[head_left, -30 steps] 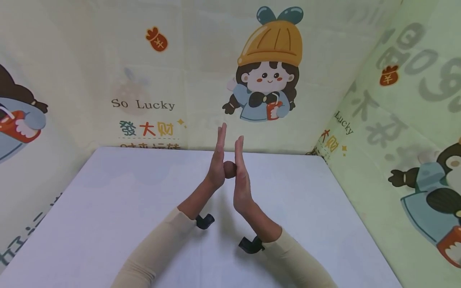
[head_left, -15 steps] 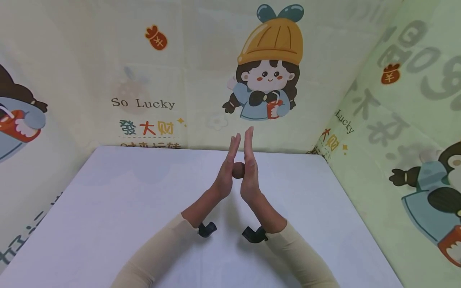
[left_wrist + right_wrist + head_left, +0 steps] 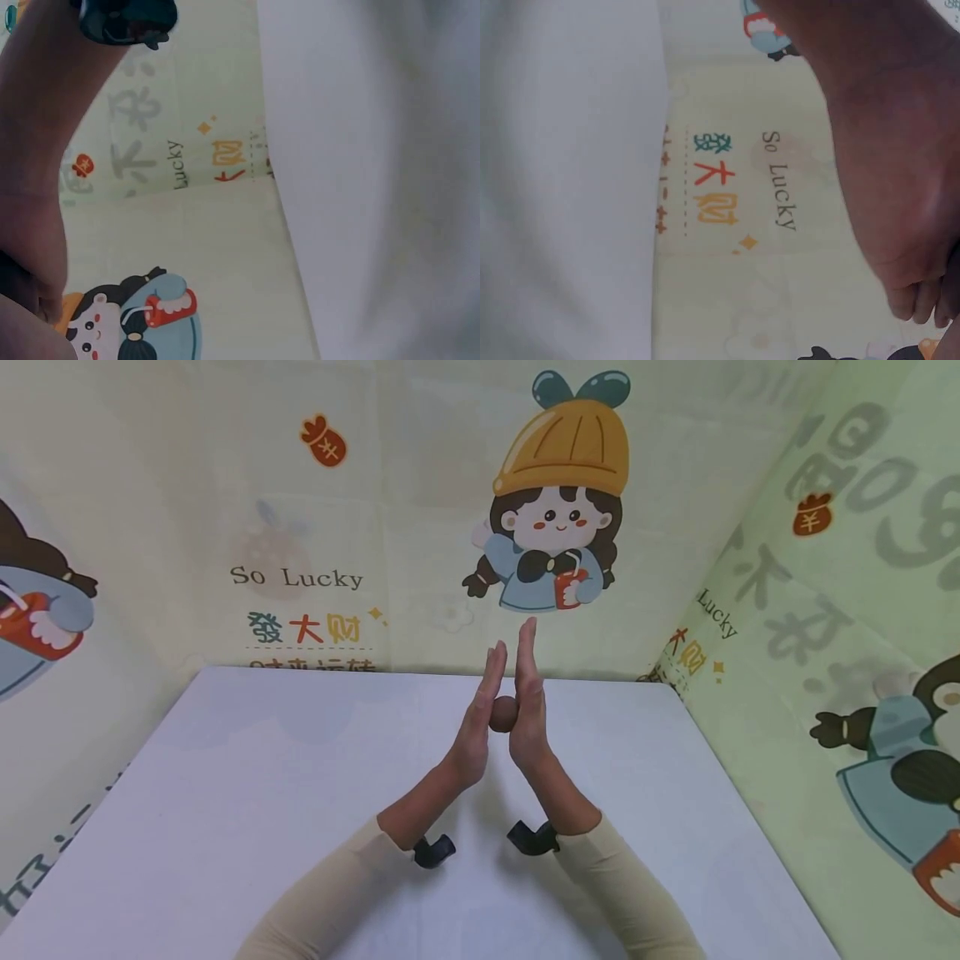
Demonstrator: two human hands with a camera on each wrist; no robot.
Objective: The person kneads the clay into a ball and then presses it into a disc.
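A small brown ball (image 3: 503,714) sits between two facing palms above the white table. My left hand (image 3: 472,731) presses it from the left with straight fingers pointing up and forward. From the other side my right hand (image 3: 529,714) presses flat, its fingertips reaching a little farther forward than the left ones. The palms stay apart by about the ball's width. In the left wrist view only a dark bit of the ball (image 3: 13,285) shows at the left edge; in the right wrist view the hands hide most of it.
The white table (image 3: 300,760) lies beneath both forearms. Cloth printed with cartoon figures and lettering forms the back wall (image 3: 427,510) and the sides. A black wrist camera (image 3: 433,852) hangs under the left wrist, another black wrist camera (image 3: 532,838) under the right.
Both hands and the ball have shifted right. The right hand has slid forward and the left hand back against each other, with the ball still between the palms.
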